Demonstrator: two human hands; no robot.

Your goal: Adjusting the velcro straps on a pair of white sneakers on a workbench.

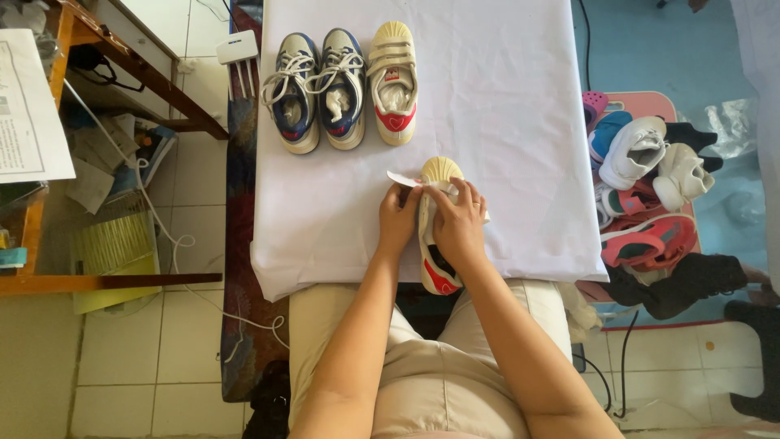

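Note:
A cream sneaker with a red heel patch (pixel 439 275) lies on the white cloth-covered table (pixel 504 122), toe pointing away from me. My left hand (pixel 398 218) grips its left side and pulls a white strap outward. Over its upper rests my right hand (pixel 460 225), fingers curled on the straps. At the far side stand a matching cream sneaker with red trim (pixel 394 81) and a pair of blue and grey laced sneakers (pixel 318 88), side by side.
A heap of mixed shoes (pixel 650 187) sits on a pink stool at the right. At the left stands a wooden desk (pixel 49 162) with papers, cables and clutter beneath. A white router (pixel 237 47) sits by the table's far left corner.

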